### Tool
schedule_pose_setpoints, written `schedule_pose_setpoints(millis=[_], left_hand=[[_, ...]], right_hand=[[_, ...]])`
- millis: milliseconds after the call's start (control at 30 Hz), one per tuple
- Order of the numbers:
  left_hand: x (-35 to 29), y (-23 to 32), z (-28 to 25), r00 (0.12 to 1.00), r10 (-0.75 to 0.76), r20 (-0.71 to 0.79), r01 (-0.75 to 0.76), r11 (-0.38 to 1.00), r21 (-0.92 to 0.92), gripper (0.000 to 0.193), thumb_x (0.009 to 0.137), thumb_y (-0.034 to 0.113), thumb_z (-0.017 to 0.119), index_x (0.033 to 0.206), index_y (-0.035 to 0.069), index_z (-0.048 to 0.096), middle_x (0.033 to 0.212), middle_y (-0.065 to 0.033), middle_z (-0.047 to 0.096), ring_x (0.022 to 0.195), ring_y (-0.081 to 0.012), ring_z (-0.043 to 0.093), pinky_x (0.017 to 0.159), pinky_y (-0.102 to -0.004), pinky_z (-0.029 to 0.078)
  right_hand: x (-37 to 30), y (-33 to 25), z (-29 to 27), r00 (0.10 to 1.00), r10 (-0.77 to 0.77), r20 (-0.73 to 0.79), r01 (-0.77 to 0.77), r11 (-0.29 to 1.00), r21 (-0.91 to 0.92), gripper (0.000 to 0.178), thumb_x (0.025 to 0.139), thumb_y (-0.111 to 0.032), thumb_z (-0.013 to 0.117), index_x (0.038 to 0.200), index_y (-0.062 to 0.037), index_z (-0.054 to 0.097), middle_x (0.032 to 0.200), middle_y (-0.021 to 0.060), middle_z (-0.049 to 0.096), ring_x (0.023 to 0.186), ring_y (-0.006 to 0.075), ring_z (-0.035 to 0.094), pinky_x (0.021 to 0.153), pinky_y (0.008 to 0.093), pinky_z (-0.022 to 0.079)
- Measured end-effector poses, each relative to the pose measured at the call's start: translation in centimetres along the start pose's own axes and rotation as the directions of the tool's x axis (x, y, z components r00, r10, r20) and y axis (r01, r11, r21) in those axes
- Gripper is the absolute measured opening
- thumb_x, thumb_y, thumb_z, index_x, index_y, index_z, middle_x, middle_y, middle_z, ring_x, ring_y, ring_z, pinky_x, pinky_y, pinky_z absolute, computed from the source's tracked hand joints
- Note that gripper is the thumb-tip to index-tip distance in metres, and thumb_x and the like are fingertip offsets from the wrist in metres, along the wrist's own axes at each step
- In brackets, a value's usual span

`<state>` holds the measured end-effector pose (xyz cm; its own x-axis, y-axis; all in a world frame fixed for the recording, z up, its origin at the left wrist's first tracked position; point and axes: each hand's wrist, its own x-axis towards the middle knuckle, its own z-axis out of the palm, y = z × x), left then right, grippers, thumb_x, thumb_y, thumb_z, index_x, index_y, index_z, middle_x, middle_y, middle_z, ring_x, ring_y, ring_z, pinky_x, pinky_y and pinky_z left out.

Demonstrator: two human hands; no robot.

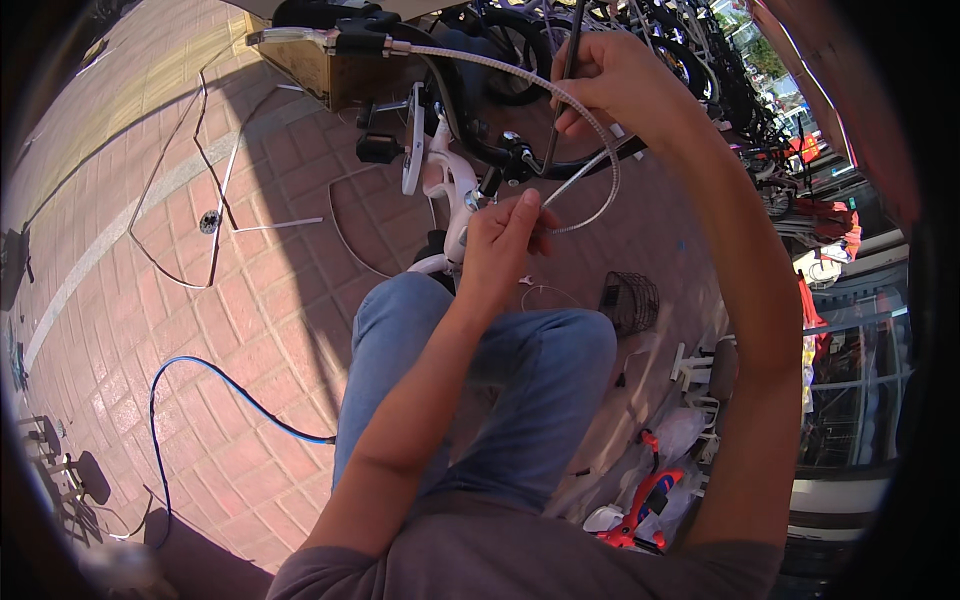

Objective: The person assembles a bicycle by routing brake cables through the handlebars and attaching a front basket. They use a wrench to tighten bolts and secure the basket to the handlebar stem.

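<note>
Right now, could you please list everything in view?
Bicycle frame: one, pale pink, upper centre
Handlebar: one, black, beside frame
Lever: one, silver, upper left
Cable: one, silver, looping from lever
Rod: one, dark, top centre
Box: one, brown, top left
Strips: several, white or dark, left
Hose: one, blue, lower left
Basket: one, black, centre right
Item, unclear: one, red-blue, lower right
Bicycles: many, mixed, top right
Legs: two, blue jeans, below
Left hand: one, bare, holding cable
Right hand: one, bare, on rod

Two hands [495, 245] [625, 85], one silver lever [290, 36], one blue hose [190, 359], two knees [405, 300] [580, 335]
</note>
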<state>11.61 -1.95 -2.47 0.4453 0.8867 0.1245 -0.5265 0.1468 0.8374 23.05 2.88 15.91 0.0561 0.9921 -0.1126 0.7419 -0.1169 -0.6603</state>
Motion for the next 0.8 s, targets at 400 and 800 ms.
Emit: schedule_pose_setpoints(millis=[400, 800], left_hand=[[0.5, 0.4, -0.8, 0.997, 0.073, -0.012, -0.074, 0.995, -0.07, 0.041, 0.099, 0.033, 0.045, 0.092, -0.003, 0.065, 0.074, -0.0054, 0.062, 0.069, -0.0116, 0.06, 0.064, -0.0249, 0.047], [1.3, -0.1, -0.9, 0.997, -0.073, 0.026, 0.073, 0.997, -0.014, 0.029, 0.095, 0.026, 0.054, 0.087, -0.001, 0.064, 0.068, -0.0037, 0.06, 0.056, -0.0104, 0.059, 0.053, -0.0223, 0.044]], right_hand=[[-2.2, -0.4, -2.0, 0.902, -0.352, -0.251, 0.391, 0.912, 0.123, 0.01, 0.091, -0.01, 0.056, 0.095, -0.0006, 0.058, 0.087, 0.0122, 0.066, 0.074, 0.0164, 0.069, 0.064, 0.0245, 0.057], [-10.3, 9.4, 3.0, 0.822, 0.035, -0.569, 0.403, 0.669, 0.624, 0.007, 0.091, -0.003, 0.055, 0.098, 0.0008, 0.055, 0.088, 0.0162, 0.066, 0.071, 0.0235, 0.068, 0.064, 0.0326, 0.059]])
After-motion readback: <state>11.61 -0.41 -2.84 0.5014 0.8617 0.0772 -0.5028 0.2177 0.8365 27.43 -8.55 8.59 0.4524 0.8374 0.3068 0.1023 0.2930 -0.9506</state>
